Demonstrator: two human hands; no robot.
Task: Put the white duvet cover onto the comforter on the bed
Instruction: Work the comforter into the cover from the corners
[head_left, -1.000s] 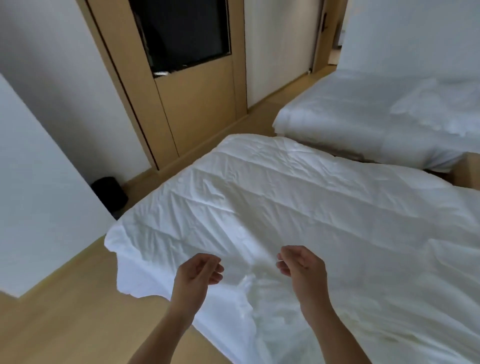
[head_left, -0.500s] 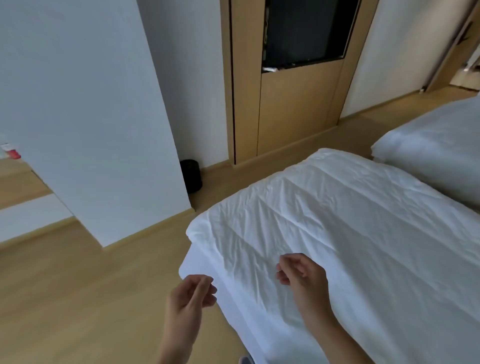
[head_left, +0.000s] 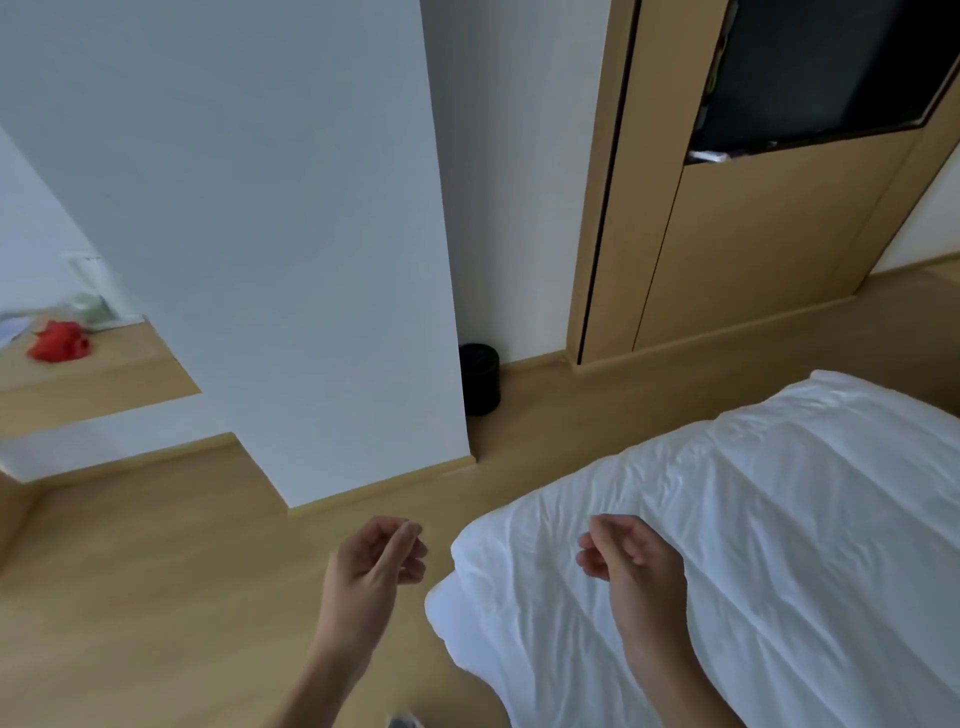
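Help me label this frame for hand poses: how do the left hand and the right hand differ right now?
The left hand is over the bare wooden floor, just off the bed corner; the right hand is over the white comforter. The left hand's fingers curl rightward toward the bed, the right hand's leftward toward the floor. Both are loosely curled, hold nothing, and sit about level in the view.

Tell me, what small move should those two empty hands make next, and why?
Probably lower the right hand to grip the comforter near its corner: that hand hovers over it, while the left hand hangs over the floor; both hold nothing.
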